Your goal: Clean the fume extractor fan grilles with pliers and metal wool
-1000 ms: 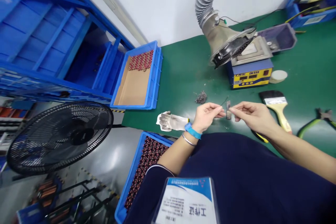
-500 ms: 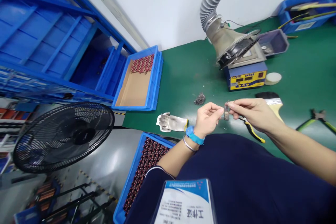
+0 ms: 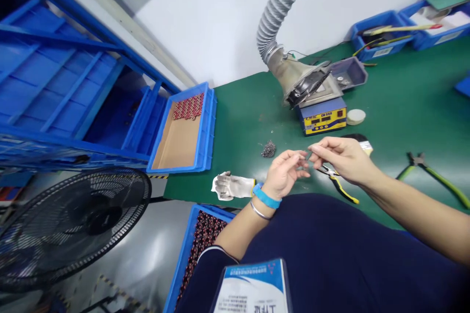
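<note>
Over the front of the green bench, my left hand [image 3: 284, 172] has its thumb and forefinger pressed together, the other fingers loosely curled. Facing it, my right hand [image 3: 340, 157] is closed in a pinch, its fingertips almost touching the left ones. Whatever lies in either pinch is too small or hidden to make out. Cutting pliers with black-and-yellow handles [image 3: 345, 189] lie just below my right hand, and a brush [image 3: 366, 146] shows partly behind it. A small heap of tiny metal parts [image 3: 269, 149] sits beyond my left hand.
A white work glove [image 3: 235, 187] lies to the left. Green-handled cutters [image 3: 416, 159] are at the right. A yellow-and-blue soldering station [image 3: 325, 118] stands behind, under a fume extraction hood [image 3: 304, 83]. Blue trays [image 3: 205, 132] of red-and-copper parts and a black fan [image 3: 99, 220] are leftward.
The grey piece that was between my fingertips no longer shows. My left fingers have loosened apart somewhat. The view has shifted, so the bench things appear further left and slightly lower.
</note>
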`<state>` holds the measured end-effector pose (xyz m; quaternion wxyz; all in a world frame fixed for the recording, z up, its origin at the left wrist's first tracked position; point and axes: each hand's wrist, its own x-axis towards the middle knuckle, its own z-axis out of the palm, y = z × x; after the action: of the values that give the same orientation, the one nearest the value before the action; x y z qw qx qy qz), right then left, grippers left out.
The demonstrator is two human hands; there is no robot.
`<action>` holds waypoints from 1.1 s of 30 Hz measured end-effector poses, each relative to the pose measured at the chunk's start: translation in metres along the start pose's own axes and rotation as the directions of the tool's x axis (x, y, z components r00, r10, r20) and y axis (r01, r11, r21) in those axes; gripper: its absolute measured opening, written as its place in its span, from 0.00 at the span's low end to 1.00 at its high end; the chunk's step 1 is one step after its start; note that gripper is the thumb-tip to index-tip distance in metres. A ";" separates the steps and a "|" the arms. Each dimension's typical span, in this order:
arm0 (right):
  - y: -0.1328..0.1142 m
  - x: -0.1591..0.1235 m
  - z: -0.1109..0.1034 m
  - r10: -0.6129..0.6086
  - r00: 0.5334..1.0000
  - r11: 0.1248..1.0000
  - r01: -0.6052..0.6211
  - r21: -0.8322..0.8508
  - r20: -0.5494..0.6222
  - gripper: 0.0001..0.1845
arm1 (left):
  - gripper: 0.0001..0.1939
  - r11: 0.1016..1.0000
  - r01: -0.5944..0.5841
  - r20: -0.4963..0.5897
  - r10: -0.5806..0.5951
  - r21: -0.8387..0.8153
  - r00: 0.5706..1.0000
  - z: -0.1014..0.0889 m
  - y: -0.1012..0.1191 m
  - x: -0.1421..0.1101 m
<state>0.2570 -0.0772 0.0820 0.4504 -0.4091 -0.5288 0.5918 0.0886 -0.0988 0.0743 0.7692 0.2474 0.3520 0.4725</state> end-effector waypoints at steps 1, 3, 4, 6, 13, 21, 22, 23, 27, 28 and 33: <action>0.000 0.000 -0.002 -0.024 1.000 1.000 0.024 0.007 -0.011 0.26 | 0.16 0.999 0.028 0.031 -0.026 -0.038 0.999 0.001 0.001 0.000; 0.001 0.001 -0.004 -0.061 0.997 0.998 0.062 0.020 -0.038 0.25 | 0.14 0.994 0.080 0.097 -0.072 -0.078 0.993 0.003 0.002 -0.001; 0.001 0.000 -0.005 -0.071 0.996 0.997 0.073 0.031 -0.048 0.24 | 0.13 0.992 0.099 0.124 -0.089 -0.084 0.988 0.003 0.003 -0.001; 0.001 -0.002 -0.007 -0.076 0.996 0.995 0.078 0.062 -0.042 0.24 | 0.12 0.989 0.132 0.161 -0.120 -0.065 0.980 0.002 0.003 -0.001; -0.008 -0.016 -0.013 -0.142 0.988 0.990 0.141 0.028 0.059 0.19 | 0.15 0.953 0.257 0.121 -0.278 0.162 0.953 0.003 0.008 0.000; -0.008 -0.019 -0.023 -0.147 0.989 0.989 0.147 0.026 0.027 0.20 | 0.22 0.941 0.251 -0.006 -0.256 0.228 0.967 0.019 0.011 0.002; -0.010 -0.018 -0.025 -0.145 0.989 0.989 0.144 0.016 0.026 0.20 | 0.23 0.947 0.244 0.001 -0.250 0.207 0.968 0.020 0.011 0.002; -0.012 -0.018 -0.026 -0.141 0.989 0.990 0.141 0.009 0.033 0.20 | 0.24 0.951 0.243 0.014 -0.250 0.189 0.968 0.020 0.011 0.002; -0.022 -0.018 -0.027 -0.114 0.991 0.993 0.111 0.049 0.074 0.21 | 0.26 0.950 0.261 0.049 -0.272 0.170 0.961 0.019 0.007 -0.001; -0.023 -0.019 -0.027 -0.105 0.991 0.993 0.099 0.070 0.089 0.21 | 0.26 0.948 0.265 0.050 -0.277 0.176 0.960 0.018 0.005 -0.002; -0.022 -0.020 -0.027 -0.057 0.988 0.991 0.038 0.129 0.143 0.21 | 0.29 0.941 0.203 0.030 -0.219 0.271 0.975 0.021 0.000 -0.009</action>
<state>0.2900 -0.0890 0.1012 0.4492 -0.3227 -0.5317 0.6415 0.1021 -0.1079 0.0897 0.7854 0.3233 0.4135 0.3281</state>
